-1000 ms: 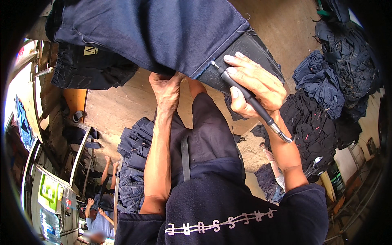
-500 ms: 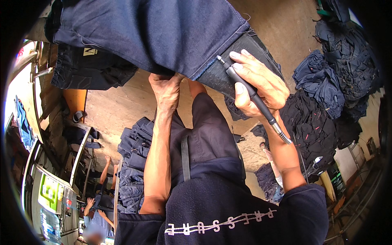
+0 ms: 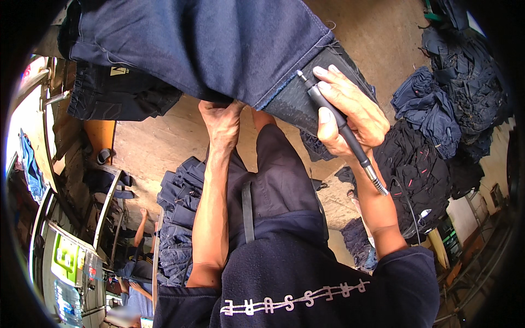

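Head view, looking down: the largest thing is a dark blue denim trouser leg (image 3: 208,44) stretched across the top of the picture, its frayed hem end (image 3: 306,101) pointing toward the person's right. Below it, heaps of dark denim garments (image 3: 437,104) lie on the floor at the right, and a folded stack of jeans (image 3: 178,218) sits lower left, beside the person's own leg.

The work looks to be at the hem only: the cut edge shows loose threads and a paler, roughened band where the tool meets it, while the broad run of the leg further left appears smooth and untouched (how much more of the hem is to be treated cannot be told from here).

The left hand (image 3: 221,117) reaches up from below, forearm nearly vertical, fingers closed on the underside of the cloth near the hem, holding it taut. The right hand (image 3: 347,117) comes in from the lower right with the wrist bent inward, wrapped in a pen-like grip around a slim black rotary handpiece (image 3: 342,128), whose tip presses against the hem and whose metal collar and cable trail back toward the forearm.
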Demonstrator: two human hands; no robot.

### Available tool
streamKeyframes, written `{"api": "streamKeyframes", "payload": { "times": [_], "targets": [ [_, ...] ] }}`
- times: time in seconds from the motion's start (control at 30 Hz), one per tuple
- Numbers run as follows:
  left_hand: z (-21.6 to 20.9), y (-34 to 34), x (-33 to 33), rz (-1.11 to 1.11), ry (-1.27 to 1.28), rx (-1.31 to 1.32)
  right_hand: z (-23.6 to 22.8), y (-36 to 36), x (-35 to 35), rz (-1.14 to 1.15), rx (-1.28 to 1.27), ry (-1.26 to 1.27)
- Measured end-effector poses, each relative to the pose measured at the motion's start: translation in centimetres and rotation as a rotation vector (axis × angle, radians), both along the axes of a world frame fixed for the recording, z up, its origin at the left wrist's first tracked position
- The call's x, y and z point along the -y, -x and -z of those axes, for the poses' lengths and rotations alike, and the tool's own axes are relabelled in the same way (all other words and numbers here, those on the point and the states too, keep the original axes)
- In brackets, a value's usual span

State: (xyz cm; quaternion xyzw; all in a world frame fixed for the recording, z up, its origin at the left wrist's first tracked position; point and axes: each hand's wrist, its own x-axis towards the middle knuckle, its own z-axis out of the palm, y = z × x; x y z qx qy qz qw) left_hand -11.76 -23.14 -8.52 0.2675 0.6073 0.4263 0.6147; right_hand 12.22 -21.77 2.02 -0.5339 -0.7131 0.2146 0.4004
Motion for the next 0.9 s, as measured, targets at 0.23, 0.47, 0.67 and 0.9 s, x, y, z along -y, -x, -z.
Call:
{"api": "streamKeyframes", "payload": {
  "times": [0.23, 0.47, 0.67, 0.9],
  "targets": [
    [-0.1, -0.1, 0.0, -0.015, -0.017, 0.037, 0.6, -0.1, -0.1, 0.058, -0.023, -0.034],
    [0.2, -0.2, 0.0, -0.043, -0.014, 0.088, 0.3, 0.0, -0.2, 0.107, 0.011, -0.011],
    [0.4, -0.2, 0.1, -0.053, -0.013, 0.112, -0.3, -0.4, 0.1, 0.077, 0.038, 0.049],
    [0.6, -0.3, 0.3, -0.068, -0.01, 0.115, 0.2, -0.5, -0.1, 0.112, 0.042, 0.011]
  ]
}}
